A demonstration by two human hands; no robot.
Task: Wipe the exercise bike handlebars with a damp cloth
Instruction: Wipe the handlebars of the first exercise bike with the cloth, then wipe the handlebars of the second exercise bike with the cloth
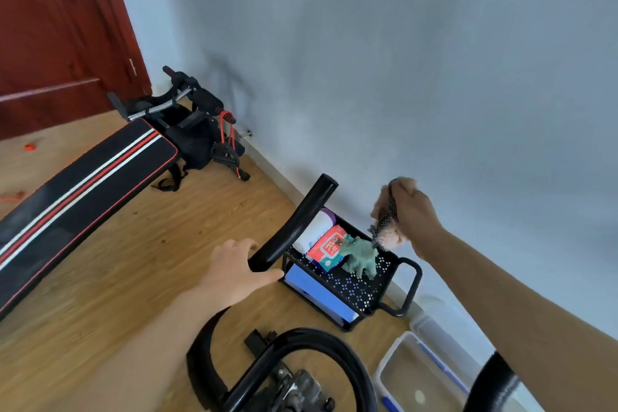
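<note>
The bike's black left handlebar rises in the middle of the view. My left hand grips its lower part, thumb under the bar and fingers behind it. My right hand is raised to the right of that bar, above the cart, and clutches a bunched pinkish cloth with a dark speckled patch. The cloth is apart from the bar. Part of the right handlebar shows at the bottom right, under my right forearm. The bike's curved black frame lies below.
A black perforated cart by the wall holds a white bottle, a red wipes pack and a green cloth. A clear plastic tub sits on the floor at the lower right. A sit-up bench lies on the left.
</note>
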